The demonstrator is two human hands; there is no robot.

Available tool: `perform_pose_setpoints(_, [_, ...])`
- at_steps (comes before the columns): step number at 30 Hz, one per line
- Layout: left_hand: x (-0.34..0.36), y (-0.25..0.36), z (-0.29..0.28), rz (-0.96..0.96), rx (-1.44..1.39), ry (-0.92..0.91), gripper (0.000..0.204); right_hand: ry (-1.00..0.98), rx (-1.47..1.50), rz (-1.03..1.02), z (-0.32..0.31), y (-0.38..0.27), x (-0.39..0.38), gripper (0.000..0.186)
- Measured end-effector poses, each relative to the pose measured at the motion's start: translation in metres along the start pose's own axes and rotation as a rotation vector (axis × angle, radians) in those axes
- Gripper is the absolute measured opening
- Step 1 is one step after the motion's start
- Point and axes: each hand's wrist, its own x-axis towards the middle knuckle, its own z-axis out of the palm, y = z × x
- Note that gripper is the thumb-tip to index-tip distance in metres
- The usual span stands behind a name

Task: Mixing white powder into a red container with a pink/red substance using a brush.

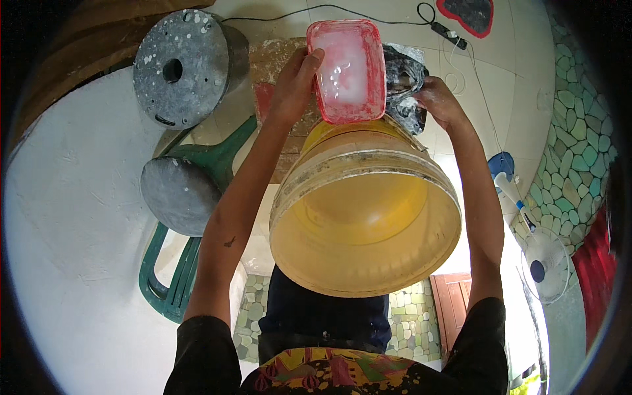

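The left hand (297, 85) has its grip closed on the left long side of a red rectangular plastic tub (377, 76), thumb over the rim near the far corner; white liquid (345, 69) lies inside. The tub is at the far part of the paint-spattered wooden desk (282, 54), in from its left edge; whether it rests there or is held just above cannot be told. Its long axis runs away from the person, slightly askew, its near end overlapping in view the far end of a yellow bucket (365, 263). The bucket's wide mouth faces the person, nearer than the tub. The right hand (441, 102) is at the right side of a crumpled black plastic bag (403, 74), fingers bent toward it; whether that grip pinches the plastic or only touches it cannot be told. The bag lies just right of the tub, between it and the right grip, so the left hand is the nearer one to the tub and the right to the bag. Beyond the desk's left edge, a grey dome (179, 194) sits by a green plastic chair (230, 155).
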Motion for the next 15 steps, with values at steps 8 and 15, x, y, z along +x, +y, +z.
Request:
perform_pose_setpoints(8, [-0.002, -0.004, 0.004, -0.070, -0.006, 0.032, 0.056, 0.091, 0.202, 0.041, 0.002, 0.002, -0.039, 0.031])
perform_pose_setpoints(15, [0.006, -0.011, 0.000, -0.110, 0.012, -0.031, 0.061, 0.163, 0.204, 0.033, 0.009, -0.037, -0.072, 0.027])
